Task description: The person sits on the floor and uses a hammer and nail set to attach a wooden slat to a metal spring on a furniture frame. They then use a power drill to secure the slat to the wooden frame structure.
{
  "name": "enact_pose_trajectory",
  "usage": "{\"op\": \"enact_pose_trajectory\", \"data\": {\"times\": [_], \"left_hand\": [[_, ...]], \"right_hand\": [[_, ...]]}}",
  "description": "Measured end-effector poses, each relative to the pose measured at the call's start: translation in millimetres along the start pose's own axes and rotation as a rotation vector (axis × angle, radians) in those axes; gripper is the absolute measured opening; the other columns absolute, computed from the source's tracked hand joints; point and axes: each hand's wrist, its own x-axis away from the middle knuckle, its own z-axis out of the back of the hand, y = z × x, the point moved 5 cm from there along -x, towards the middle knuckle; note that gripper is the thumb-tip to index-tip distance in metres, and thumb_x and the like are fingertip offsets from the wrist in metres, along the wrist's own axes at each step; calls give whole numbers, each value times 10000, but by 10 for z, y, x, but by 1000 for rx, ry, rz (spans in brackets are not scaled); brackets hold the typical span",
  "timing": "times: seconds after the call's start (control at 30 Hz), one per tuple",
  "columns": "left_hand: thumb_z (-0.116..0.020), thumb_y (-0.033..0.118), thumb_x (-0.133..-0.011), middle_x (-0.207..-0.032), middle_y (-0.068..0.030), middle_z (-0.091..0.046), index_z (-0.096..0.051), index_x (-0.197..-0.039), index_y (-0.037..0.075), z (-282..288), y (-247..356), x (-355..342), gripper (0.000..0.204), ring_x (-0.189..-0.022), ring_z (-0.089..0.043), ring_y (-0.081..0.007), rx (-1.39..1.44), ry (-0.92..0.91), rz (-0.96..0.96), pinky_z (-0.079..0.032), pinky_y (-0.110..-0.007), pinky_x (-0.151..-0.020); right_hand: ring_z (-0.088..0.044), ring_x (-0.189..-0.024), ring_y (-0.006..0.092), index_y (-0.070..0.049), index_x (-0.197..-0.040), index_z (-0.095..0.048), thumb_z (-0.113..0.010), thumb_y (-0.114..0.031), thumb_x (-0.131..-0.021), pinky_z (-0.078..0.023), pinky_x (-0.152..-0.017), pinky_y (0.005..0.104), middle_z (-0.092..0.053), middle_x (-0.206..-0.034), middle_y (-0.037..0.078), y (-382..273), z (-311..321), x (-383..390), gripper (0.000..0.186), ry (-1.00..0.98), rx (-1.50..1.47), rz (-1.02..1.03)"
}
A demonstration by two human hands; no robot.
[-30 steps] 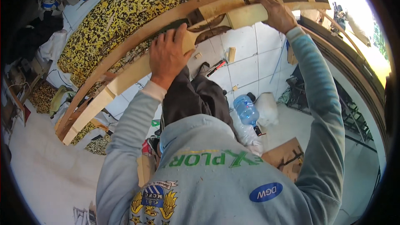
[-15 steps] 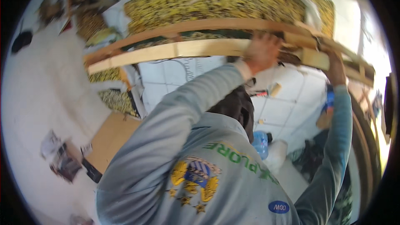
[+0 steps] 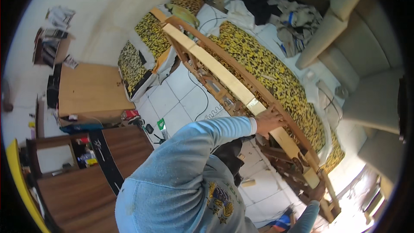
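A long wooden furniture frame [image 3: 228, 80], with pale and reddish rails, slants from the upper middle to the lower right. My left hand [image 3: 270, 121] is closed over its pale front rail, the fingers bent across the top. Nearer its lower right end, my right hand [image 3: 318, 191] grips the frame, with part of the fingers hidden by the wood. Along the inner side of the frame, wavy metal springs [image 3: 217, 108] show. Behind it lies a long cushion [image 3: 263, 75] in yellow and black pattern.
Beige sofa seats [image 3: 366, 103] stand at the right, with crumpled clothes [image 3: 295, 26] beside them. A brown cabinet [image 3: 73, 194] and a tan board-topped box [image 3: 88, 88] are at the left. A thin black cable [image 3: 206, 97] lies on the white tiled floor [image 3: 172, 95]. Small patterned cushions [image 3: 131, 62] lean nearby.
My view has swung round, so the frame now runs diagonally instead of across the top. Both hands remain on the frame. The sofa and cabinet have come into view.
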Motion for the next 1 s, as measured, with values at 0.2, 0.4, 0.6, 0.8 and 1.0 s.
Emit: {"op": "enact_pose_trajectory", "data": {"times": [0.2, 0.4, 0.6, 0.8, 1.0], "left_hand": [[-897, 421, -767, -1563, -138, -509, -347, -1651, 185, -407, -172, -134, 1067, -1471, -452, -356, 90, -2, 39, -291, -572, -1260], [-911, 347, -700, -1564, -214, -485, -462, -1592, 130, 102, -644, 469, 1022, -1473, -403, -437, 328, 322, -164, -317, -562, -1234], [-913, 413, -740, -1590, -136, -489, -412, -1601, 152, 292, -1731, 1172, 1029, -1480, -431, -349, -37, -3, 219, -304, -532, -1254], [-901, 424, -765, -1451, -134, -592, -527, -1445, 111, 187, -1800, 952, 837, -1314, -591, -374, 66, -125, 166, -453, -501, -1124], [-874, 438, -781, -1187, -163, -730, -636, -1294, 110, 159, -1885, 899, 654, -1120, -688, -418, 123, -77, 156, -538, -540, -954]], "right_hand": [[-670, -1156, 416, -29, -1310, -624, -930, -169, -666, -548, -999, 494, -695, -1226, 238, 509, -262, -129, 727, -27, -110, -63], [-706, -1122, 363, -50, -1285, -629, -889, -168, -754, -575, -961, 478, -723, -1182, 212, 273, 3, -9, 603, 44, 157, 70], [-704, -1078, 409, -77, -1200, -659, -911, -193, -730, -561, -967, 488, -728, -1155, 207, 320, -44, -58, 546, -8, 197, -5], [-683, -1106, 417, -62, -1214, -654, -933, -184, -684, -558, -975, 490, -711, -1183, 211, 224, -37, -75, 611, -4, 191, -20], [-684, -1164, 408, -55, -1308, -638, -959, -210, -668, -566, -1000, 472, -706, -1236, 227, 110, 22, -38, 732, 6, 94, 40]]}}
